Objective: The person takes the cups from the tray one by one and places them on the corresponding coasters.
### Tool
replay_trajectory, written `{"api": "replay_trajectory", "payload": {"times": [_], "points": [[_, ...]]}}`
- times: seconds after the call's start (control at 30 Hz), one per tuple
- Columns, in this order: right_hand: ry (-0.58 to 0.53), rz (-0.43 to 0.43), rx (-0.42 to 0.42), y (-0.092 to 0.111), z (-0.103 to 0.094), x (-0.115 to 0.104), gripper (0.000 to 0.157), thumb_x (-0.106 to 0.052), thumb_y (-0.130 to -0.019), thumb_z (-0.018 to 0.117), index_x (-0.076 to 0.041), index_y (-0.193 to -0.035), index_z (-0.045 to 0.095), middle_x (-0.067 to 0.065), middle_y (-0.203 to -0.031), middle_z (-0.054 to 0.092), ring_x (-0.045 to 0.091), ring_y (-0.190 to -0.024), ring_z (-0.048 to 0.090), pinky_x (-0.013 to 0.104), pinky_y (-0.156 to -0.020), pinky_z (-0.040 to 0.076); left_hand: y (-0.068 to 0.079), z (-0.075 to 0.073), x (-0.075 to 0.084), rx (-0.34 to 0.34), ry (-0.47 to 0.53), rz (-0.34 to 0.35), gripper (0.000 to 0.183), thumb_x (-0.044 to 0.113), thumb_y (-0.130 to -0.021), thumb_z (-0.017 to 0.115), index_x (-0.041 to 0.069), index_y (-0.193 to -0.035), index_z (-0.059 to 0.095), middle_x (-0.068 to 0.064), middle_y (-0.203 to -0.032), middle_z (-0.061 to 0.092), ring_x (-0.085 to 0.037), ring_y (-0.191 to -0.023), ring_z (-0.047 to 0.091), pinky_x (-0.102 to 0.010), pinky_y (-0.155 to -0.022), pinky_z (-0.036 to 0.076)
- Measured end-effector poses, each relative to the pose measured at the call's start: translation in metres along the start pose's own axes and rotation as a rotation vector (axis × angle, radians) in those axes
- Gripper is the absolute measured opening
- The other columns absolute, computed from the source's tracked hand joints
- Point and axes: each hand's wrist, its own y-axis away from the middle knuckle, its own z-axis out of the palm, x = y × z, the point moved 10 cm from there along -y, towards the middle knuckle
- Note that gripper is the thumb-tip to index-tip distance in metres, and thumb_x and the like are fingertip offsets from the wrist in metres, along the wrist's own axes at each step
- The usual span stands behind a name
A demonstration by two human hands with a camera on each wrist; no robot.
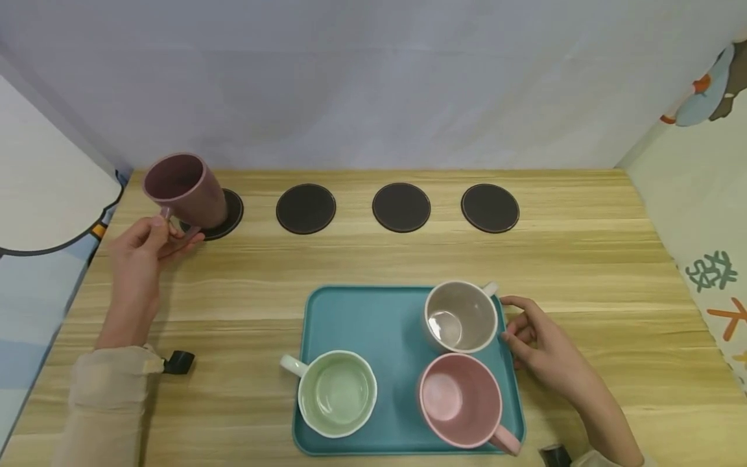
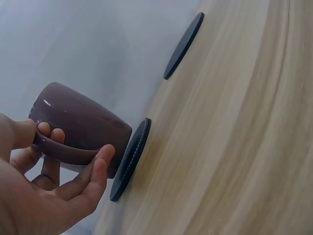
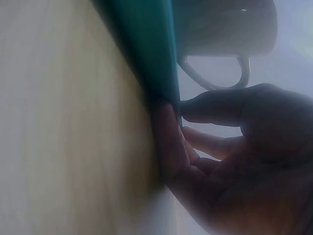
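At the far left in the head view, my left hand (image 1: pixel 139 256) holds a dark mauve mug (image 1: pixel 201 202) by its handle. The mug's base is at a round black coaster (image 1: pixel 235 217); in the left wrist view the mug (image 2: pixel 73 115) seems to stand on the coaster (image 2: pixel 132 159) or just touch it. My right hand (image 1: pixel 545 350) pinches the right rim of a teal tray (image 1: pixel 373 311) between thumb and fingers, beside a greyish-white cup (image 1: pixel 467 311). Also on the tray are a pink mug (image 1: pixel 461 402) and a light green cup (image 1: pixel 338 394).
Three more black coasters, a left one (image 1: pixel 306 208), a middle one (image 1: pixel 401 207) and a right one (image 1: pixel 490 207), lie in a row along the back of the wooden table (image 1: pixel 595 259). A pale cloth wall (image 1: pixel 373 97) rises directly behind the table.
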Motion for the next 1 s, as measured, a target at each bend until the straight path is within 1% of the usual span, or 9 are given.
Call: {"api": "replay_trajectory", "payload": {"times": [0.17,0.4,0.63,0.77,0.87,0.93,1.0], "points": [[0.002,0.001,-0.002,0.000,0.000,0.000,0.056,0.001,-0.099,0.064,-0.004,-0.150,0.043,0.017,-0.101,0.062,0.006,-0.077,0.061,0.030,-0.060,0.060,-0.006,-0.005,-0.006,0.036,0.016,0.000,0.027,0.016,-0.103,0.064,-0.010,-0.095,0.064,-0.010,-0.096,0.069,-0.022,-0.085,0.081,-0.032,-0.080,0.063],[0.000,0.009,0.002,0.001,0.000,0.001,0.056,0.001,-0.099,0.064,-0.005,-0.150,0.043,0.017,-0.101,0.062,0.006,-0.077,0.061,0.030,-0.060,0.060,-0.009,-0.007,-0.006,0.069,-0.003,0.025,0.028,0.018,-0.101,0.065,-0.009,-0.092,0.065,-0.011,-0.091,0.070,-0.021,-0.082,0.081,-0.029,-0.078,0.064],[-0.006,0.003,0.006,0.002,-0.001,0.001,0.056,0.001,-0.099,0.064,-0.004,-0.150,0.043,0.017,-0.101,0.062,0.006,-0.077,0.061,0.029,-0.060,0.060,-0.012,-0.007,-0.005,0.065,-0.003,0.037,0.028,0.018,-0.102,0.064,-0.008,-0.092,0.065,-0.011,-0.087,0.070,-0.021,-0.082,0.081,-0.028,-0.076,0.064],[0.000,0.004,0.002,0.002,-0.001,0.001,0.056,0.000,-0.100,0.064,-0.005,-0.151,0.042,0.016,-0.101,0.062,0.006,-0.077,0.061,0.029,-0.060,0.059,-0.011,-0.006,-0.005,0.055,-0.015,0.045,0.028,0.019,-0.103,0.063,-0.008,-0.094,0.064,-0.010,-0.088,0.069,-0.020,-0.083,0.081,-0.028,-0.077,0.064],[0.003,0.001,0.001,0.001,-0.001,0.000,0.056,0.000,-0.099,0.065,-0.005,-0.151,0.042,0.016,-0.101,0.062,0.006,-0.077,0.062,0.029,-0.060,0.060,-0.010,-0.006,-0.006,0.067,-0.028,0.034,0.027,0.020,-0.103,0.063,-0.007,-0.097,0.063,-0.009,-0.090,0.068,-0.018,-0.083,0.081,-0.026,-0.077,0.064],[0.006,0.000,0.002,0.000,-0.001,0.000,0.056,0.000,-0.099,0.065,-0.005,-0.150,0.043,0.017,-0.101,0.062,0.006,-0.077,0.062,0.029,-0.060,0.060,-0.008,-0.008,-0.007,0.098,-0.059,0.013,0.025,0.021,-0.104,0.063,-0.004,-0.101,0.063,-0.008,-0.095,0.066,-0.016,-0.081,0.080,-0.023,-0.075,0.063],[0.009,0.002,0.003,0.000,0.000,0.000,0.056,0.000,-0.099,0.065,-0.004,-0.150,0.043,0.017,-0.101,0.062,0.006,-0.077,0.062,0.029,-0.060,0.060,-0.005,-0.009,-0.010,0.142,-0.117,-0.031,0.021,0.023,-0.104,0.063,0.002,-0.107,0.061,-0.006,-0.101,0.062,-0.011,-0.077,0.079,-0.019,-0.071,0.062]]}}
